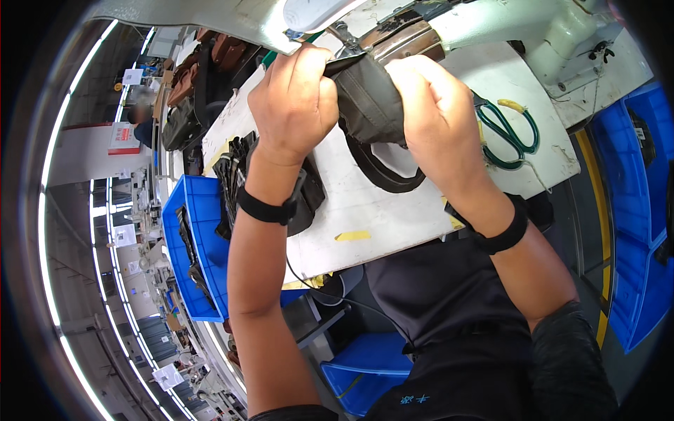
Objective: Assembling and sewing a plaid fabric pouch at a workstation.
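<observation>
Both hands of a seated worker close on a dark fabric piece held up between them, close to a pale machine. The left hand is curled nearly into a fist, its fingers pinching the piece's upper left edge; the right hand grips the opposite side, thumb laid along the top. What the hidden fingertips do underneath cannot be told. A black band circles the left wrist, another the right, and a dark apron covers the worker's front, nearer than both hands.

Directly below the held piece, a curved dark strap lies on the white table; whether the two are joined cannot be seen. Yellow tape marks the tabletop on the near side of the hands. Dark pieces are heaped behind the left wrist, and a blue bin sits to the left of the left forearm. Right of the right hand rest green-handled scissors, while blue crates stand farther out on that side.

Just beyond the hands, the machine's metal cylinder reaches in. Far to the left of the left hand are brown bags, another person, blurred, and long strip lights.
</observation>
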Available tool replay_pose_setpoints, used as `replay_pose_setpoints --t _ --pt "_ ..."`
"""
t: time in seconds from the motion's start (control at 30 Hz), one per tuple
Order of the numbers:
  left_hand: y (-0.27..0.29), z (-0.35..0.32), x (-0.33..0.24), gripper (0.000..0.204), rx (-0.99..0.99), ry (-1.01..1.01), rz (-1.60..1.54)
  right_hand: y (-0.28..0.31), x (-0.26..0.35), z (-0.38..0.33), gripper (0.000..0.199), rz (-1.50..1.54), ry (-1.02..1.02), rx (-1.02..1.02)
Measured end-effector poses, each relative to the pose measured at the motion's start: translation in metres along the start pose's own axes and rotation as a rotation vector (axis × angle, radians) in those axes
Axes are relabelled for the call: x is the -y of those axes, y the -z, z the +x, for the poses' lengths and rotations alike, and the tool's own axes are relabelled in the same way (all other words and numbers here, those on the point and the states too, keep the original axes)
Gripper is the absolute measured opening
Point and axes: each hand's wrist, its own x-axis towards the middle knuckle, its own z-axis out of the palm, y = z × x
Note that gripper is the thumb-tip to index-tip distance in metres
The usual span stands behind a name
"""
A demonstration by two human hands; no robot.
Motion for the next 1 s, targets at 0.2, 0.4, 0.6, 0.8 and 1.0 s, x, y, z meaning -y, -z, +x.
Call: replay_pose_setpoints --t 0.2,0.4,0.6,0.8,1.0 --pt "0.021 0.014 0.004 0.029 0.078 -0.271 -0.071 0.006 -0.01 0.01 0.032 -0.093 -0.064 0.167" --pt "0.044 0.028 0.011 0.036 0.276 -0.453 -0.089 0.015 0.002 0.013 0.039 -0.044 -0.17 0.266" --pt "0.055 0.038 0.006 0.037 0.423 -0.319 -0.153 0.009 0.002 0.012 0.039 0.115 -0.307 0.264" --pt "0.051 0.036 0.007 0.04 0.427 -0.214 -0.273 0.015 0.0 0.012 0.037 0.003 -0.207 0.284" --pt "0.052 0.034 0.002 0.036 0.437 -0.155 -0.263 0.012 0.004 0.009 0.017 0.064 -0.165 0.216"
